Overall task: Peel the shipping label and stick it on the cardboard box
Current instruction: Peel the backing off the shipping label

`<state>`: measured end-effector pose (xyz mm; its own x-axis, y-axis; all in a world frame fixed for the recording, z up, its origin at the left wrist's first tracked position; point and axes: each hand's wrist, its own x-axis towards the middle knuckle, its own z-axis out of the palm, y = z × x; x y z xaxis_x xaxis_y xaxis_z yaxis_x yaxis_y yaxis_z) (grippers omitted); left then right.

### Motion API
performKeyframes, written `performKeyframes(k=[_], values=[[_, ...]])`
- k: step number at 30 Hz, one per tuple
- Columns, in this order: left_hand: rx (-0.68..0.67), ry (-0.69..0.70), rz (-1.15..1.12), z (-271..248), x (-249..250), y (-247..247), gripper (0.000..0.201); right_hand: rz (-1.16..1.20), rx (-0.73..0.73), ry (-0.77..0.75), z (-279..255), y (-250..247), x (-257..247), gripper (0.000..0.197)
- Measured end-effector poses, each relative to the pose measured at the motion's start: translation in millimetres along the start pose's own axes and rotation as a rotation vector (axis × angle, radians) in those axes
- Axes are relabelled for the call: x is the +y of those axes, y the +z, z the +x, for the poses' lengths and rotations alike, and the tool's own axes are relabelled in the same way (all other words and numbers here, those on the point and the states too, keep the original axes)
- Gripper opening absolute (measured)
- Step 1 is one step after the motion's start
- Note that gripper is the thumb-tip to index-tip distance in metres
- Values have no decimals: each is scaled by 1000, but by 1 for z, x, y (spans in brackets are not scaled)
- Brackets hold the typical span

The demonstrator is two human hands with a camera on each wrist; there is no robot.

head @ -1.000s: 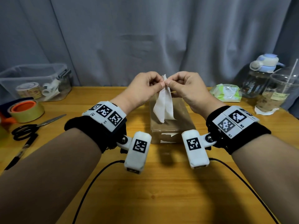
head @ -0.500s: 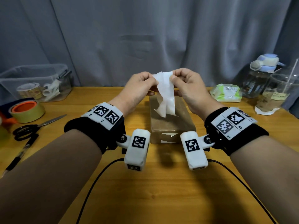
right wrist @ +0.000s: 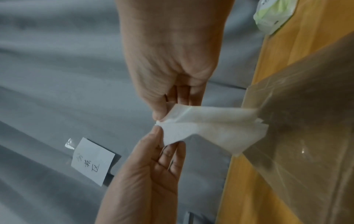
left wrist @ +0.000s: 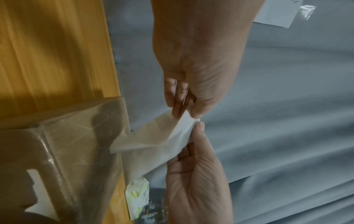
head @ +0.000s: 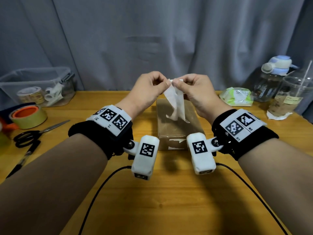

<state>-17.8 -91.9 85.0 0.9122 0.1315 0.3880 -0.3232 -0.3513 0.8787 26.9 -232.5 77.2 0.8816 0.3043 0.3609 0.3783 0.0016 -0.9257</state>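
a white note (right wrist: 93,161) taped to the grey curtain (right wrist: 47,75) carries handwritten characters, too unclear to read with certainty. the right wristband (head: 240,126) shows "r2" and "r1" beside its square code markers; print on the cup label (head: 293,100) and the green packet (head: 237,96) is too small to read.

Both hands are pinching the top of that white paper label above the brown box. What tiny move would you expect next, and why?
Probably drawing the two pinches slowly apart to split sticker from backing. The left hand and right hand both pinch the top edge of the white paper label, which hangs crumpled in two layers above the brown cardboard box, not yet stuck to it. How far they are separated is unclear.
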Motion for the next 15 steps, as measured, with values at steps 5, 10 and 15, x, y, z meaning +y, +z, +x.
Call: performKeyframes(k=[5,10,15], values=[[50,-70,-58,-2,-5,0,11,85,116,107,5,-1,0,15],[55,-159,-135,-4,-3,2,14,1,43,-1,1,2,1,18],[40,-123,-107,0,-5,-1,20,-63,-70,-21,0,1,0,18]])
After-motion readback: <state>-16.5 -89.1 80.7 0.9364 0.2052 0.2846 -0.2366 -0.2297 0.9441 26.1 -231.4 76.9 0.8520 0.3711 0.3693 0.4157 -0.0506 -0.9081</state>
